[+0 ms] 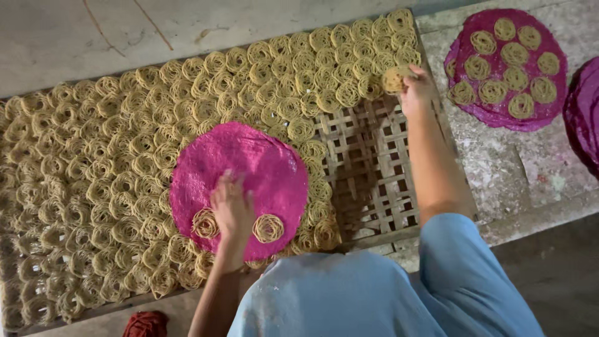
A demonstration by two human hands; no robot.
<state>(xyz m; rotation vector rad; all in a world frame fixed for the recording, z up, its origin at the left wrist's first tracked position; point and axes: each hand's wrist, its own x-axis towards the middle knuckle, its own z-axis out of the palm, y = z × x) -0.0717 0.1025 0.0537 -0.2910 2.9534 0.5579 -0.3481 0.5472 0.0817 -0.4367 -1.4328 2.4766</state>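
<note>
A wide woven bamboo mat [374, 181] carries several pale yellow noodle spirals [187, 93] laid close together. A round pink cloth disc [249, 168] lies on top of them with two spirals [268, 228] at its near edge. My left hand [232, 206] rests flat on that disc between the two spirals, fingers spread. My right hand [416, 92] reaches to the mat's far right corner and pinches one noodle spiral [394, 79] beside the others.
A second pink disc [506, 112] bearing several spirals sits on the rough concrete ledge at the right, with a dark purple disc [583, 112] at the frame edge. A red cloth bundle [145, 324] lies below the mat. Part of the mat's lattice is bare.
</note>
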